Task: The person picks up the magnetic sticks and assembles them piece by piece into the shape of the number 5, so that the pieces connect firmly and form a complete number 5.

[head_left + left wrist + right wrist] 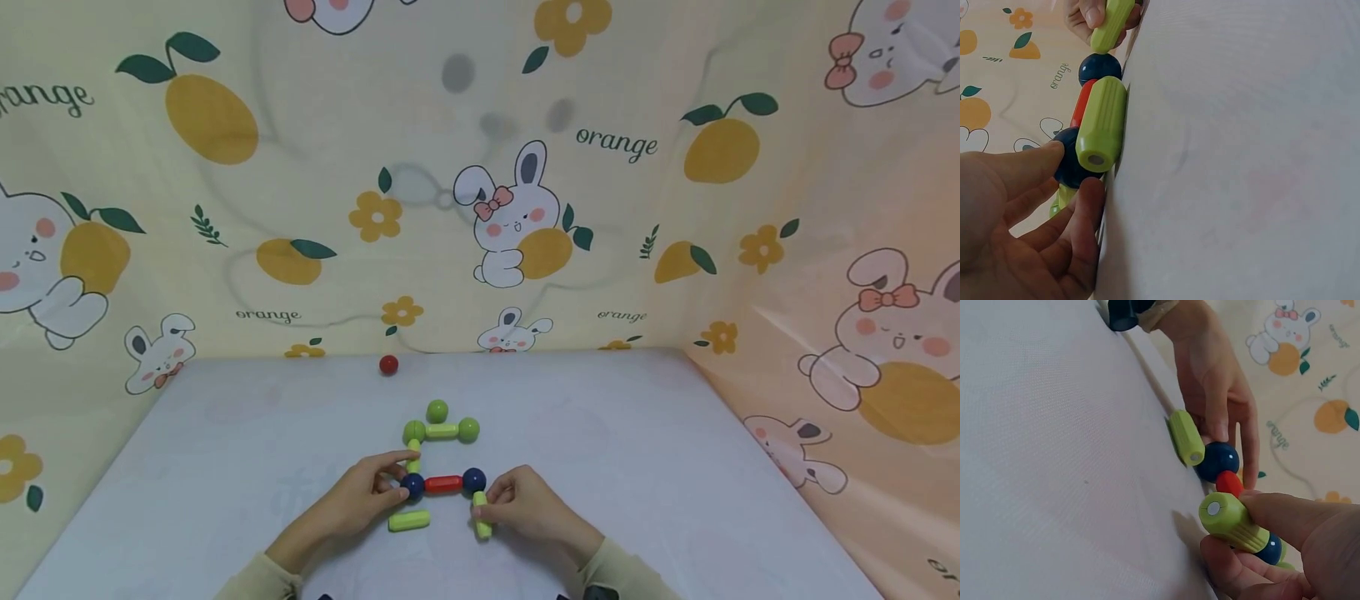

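In the head view my left hand (pixel 358 498) grips a dark blue ball (pixel 412 487) between thumb and fingers. A red rod (pixel 444 484) runs from it to a second dark blue ball (pixel 474 480). My right hand (pixel 538 510) pinches a light green rod (pixel 483 528), its far end right at that second ball. The right wrist view shows a round metal disc in the near end of this green rod (pixel 1235 525). Another green rod (pixel 408 521) lies on the table just below the left ball, touched by neither hand.
Beyond the hands, a green rod (pixel 442 431) joins two green balls, with a further green ball (pixel 437 411) behind it. A short green rod (pixel 414 450) leads from the left blue ball to them. A red ball (pixel 388 365) sits near the table's back edge, before a printed cloth (pixel 337 167).
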### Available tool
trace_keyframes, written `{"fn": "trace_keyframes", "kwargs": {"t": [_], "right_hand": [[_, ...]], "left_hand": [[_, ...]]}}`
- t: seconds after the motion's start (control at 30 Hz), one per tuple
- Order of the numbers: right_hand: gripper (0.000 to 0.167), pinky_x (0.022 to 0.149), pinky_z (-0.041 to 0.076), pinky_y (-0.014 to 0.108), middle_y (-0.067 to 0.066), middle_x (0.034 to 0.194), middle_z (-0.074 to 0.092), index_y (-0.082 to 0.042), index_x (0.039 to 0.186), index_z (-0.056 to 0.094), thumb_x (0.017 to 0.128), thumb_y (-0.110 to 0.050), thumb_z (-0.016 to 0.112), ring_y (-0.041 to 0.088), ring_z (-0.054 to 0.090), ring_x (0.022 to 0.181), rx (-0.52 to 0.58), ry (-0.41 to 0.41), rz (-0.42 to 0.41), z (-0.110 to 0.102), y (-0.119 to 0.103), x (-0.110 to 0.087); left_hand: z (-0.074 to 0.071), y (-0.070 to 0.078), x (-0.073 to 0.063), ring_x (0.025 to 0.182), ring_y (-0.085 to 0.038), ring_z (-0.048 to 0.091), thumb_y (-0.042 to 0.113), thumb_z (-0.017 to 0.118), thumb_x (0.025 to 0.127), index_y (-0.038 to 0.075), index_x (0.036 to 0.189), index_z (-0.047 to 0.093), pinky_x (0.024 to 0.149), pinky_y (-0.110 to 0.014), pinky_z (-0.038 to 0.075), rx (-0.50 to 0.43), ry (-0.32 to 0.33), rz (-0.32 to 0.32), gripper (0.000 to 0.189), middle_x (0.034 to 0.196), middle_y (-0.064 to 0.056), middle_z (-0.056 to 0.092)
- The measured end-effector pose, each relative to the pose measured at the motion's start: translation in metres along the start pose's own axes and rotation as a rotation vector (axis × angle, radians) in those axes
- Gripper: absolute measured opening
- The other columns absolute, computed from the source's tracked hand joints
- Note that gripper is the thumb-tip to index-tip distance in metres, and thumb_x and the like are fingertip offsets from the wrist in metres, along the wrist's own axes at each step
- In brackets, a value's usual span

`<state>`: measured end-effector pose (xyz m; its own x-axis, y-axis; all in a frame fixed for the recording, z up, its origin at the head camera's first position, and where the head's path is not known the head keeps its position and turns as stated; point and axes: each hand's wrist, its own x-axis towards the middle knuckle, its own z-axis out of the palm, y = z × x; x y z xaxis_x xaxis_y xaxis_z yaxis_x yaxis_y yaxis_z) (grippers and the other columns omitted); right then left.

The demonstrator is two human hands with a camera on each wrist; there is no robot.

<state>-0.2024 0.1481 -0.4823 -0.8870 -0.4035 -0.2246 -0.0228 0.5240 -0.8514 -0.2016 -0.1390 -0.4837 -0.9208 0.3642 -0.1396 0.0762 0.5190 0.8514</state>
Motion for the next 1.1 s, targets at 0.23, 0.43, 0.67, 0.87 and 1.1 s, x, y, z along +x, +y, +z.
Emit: {"fn": "trace_keyframes", "kwargs": {"t": [0.23, 0.43, 0.67, 0.87, 1.1], "right_hand": [[0.023, 0.05, 0.033, 0.018, -0.007, 0.057, 0.055, -0.005, 0.079, 0.071, 0.082, -0.024, 0.083, 0.006, 0.044, 0.055, 0.006, 0.009, 0.008, 0.0004, 0.0004, 0.0022], [0.022, 0.049, 0.032, 0.019, -0.007, 0.056, 0.054, -0.005, 0.08, 0.071, 0.083, -0.024, 0.082, 0.006, 0.042, 0.054, 0.007, 0.016, 0.005, 0.0006, -0.0008, 0.0016], [0.023, 0.048, 0.031, 0.02, -0.007, 0.056, 0.055, -0.005, 0.084, 0.075, 0.087, -0.028, 0.079, 0.006, 0.042, 0.053, 0.01, -0.021, 0.022, 0.0007, 0.0005, 0.0038], [0.023, 0.049, 0.033, 0.02, -0.007, 0.062, 0.062, -0.005, 0.093, 0.075, 0.088, -0.027, 0.077, 0.006, 0.043, 0.053, 0.008, -0.079, 0.012, -0.0041, 0.0042, 0.0042], [0.03, 0.045, 0.033, 0.019, -0.005, 0.06, 0.062, -0.002, 0.106, 0.071, 0.085, -0.021, 0.081, 0.005, 0.04, 0.045, 0.074, -0.117, 0.031, -0.008, 0.0044, 0.001]], "left_hand": [[-0.0005, 0.0, 0.0001, 0.085, -0.017, 0.056, 0.012, 0.07, 0.094, 0.011, 0.141, 0.057, 0.07, -0.023, 0.046, 0.0, 0.0, 0.009, 0.049, 0.115, -0.01, 0.068], [-0.0005, 0.0004, -0.0004, 0.085, -0.017, 0.057, 0.013, 0.07, 0.094, 0.012, 0.141, 0.058, 0.071, -0.025, 0.047, 0.001, 0.003, 0.004, 0.049, 0.115, -0.01, 0.069], [-0.001, 0.0, -0.0017, 0.085, -0.018, 0.057, 0.013, 0.069, 0.095, 0.01, 0.142, 0.056, 0.07, -0.023, 0.046, -0.004, 0.001, 0.023, 0.049, 0.116, -0.011, 0.068], [-0.0002, 0.0006, -0.002, 0.086, -0.017, 0.058, 0.012, 0.068, 0.095, 0.009, 0.142, 0.056, 0.071, -0.023, 0.047, -0.004, 0.003, 0.034, 0.049, 0.116, -0.012, 0.068], [0.0004, 0.0021, -0.0018, 0.086, -0.017, 0.057, 0.012, 0.069, 0.095, 0.01, 0.142, 0.056, 0.072, -0.023, 0.046, -0.002, 0.004, 0.017, 0.049, 0.115, -0.011, 0.068]]}}
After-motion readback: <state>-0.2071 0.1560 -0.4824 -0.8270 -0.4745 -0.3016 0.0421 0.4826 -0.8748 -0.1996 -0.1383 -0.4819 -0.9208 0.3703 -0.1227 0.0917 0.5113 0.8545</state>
